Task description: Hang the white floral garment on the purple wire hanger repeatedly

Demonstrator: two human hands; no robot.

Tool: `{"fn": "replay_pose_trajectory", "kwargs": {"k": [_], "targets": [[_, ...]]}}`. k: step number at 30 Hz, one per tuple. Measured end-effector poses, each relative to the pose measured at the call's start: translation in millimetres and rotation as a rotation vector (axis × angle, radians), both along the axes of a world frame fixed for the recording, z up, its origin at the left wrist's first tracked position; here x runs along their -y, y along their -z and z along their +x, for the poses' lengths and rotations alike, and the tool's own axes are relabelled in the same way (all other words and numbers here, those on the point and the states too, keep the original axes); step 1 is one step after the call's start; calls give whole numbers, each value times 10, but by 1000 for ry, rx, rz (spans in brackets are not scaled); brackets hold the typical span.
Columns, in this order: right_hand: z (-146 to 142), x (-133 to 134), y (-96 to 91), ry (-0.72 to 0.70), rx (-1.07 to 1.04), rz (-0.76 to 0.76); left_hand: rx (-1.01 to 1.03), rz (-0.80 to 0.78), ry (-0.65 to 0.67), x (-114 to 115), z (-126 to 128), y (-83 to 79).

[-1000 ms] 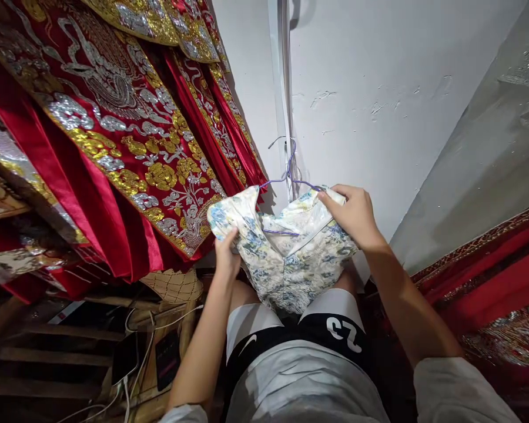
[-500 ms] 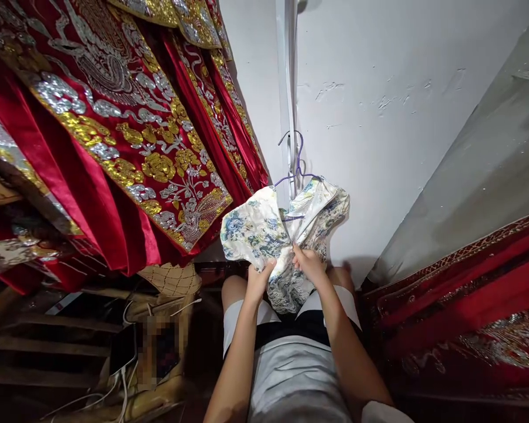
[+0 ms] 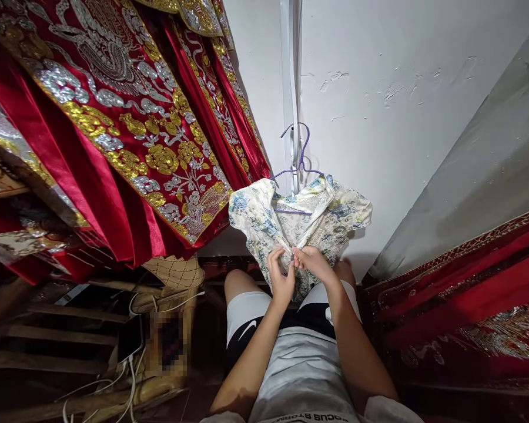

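A white short-sleeved shirt [image 3: 255,214] with a blue and green floral print hangs on a purple wire hanger [image 3: 302,158] in front of me. Its collar is spread, and the two front edges meet in a V low on the chest. At the bottom of that V, my right hand [image 3: 311,261] pinches the front edge between thumb and fingers. Close beside it, my left hand [image 3: 282,276] has its fingers bent on the shirt's other front edge, gripping the cloth there. The fingertips of both hands nearly touch, and any button between them is too small to see.
Red cloths with gold and silver sequins [image 3: 158,158] hang at the left. A wooden bench [image 3: 70,338] below them carries a phone [image 3: 131,339] with white cables. A white wall [image 3: 370,117] stands behind the shirt, and another red embroidered cloth [image 3: 476,305] lies at the right.
My left hand has moved right and up, from the shirt's lower side to the front edge beside my right hand. The shirt now hangs more spread and evenly.
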State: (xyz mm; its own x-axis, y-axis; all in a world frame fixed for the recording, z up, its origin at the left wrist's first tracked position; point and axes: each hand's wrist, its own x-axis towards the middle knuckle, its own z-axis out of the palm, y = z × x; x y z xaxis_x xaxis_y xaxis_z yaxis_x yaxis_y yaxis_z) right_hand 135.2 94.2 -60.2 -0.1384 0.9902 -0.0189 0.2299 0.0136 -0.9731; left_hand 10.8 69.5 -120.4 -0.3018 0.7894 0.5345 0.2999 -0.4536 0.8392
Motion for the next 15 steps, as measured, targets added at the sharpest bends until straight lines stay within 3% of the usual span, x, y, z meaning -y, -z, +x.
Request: {"fn": "replay_pose_trajectory", "kwargs": {"k": [5,9,11,15], "targets": [[111,88,-26,-59,-126,41,6,-137,242,-148,98,-131],[245,78,-193,56,-257,29,-60,-82,292,-77,150,-139],[290,1,-412,135,-340,55,-98,-68,309,-10,190,-138],[300,-214,-1066,185,-441,251,-147,-44,351,39,217,-146]]}}
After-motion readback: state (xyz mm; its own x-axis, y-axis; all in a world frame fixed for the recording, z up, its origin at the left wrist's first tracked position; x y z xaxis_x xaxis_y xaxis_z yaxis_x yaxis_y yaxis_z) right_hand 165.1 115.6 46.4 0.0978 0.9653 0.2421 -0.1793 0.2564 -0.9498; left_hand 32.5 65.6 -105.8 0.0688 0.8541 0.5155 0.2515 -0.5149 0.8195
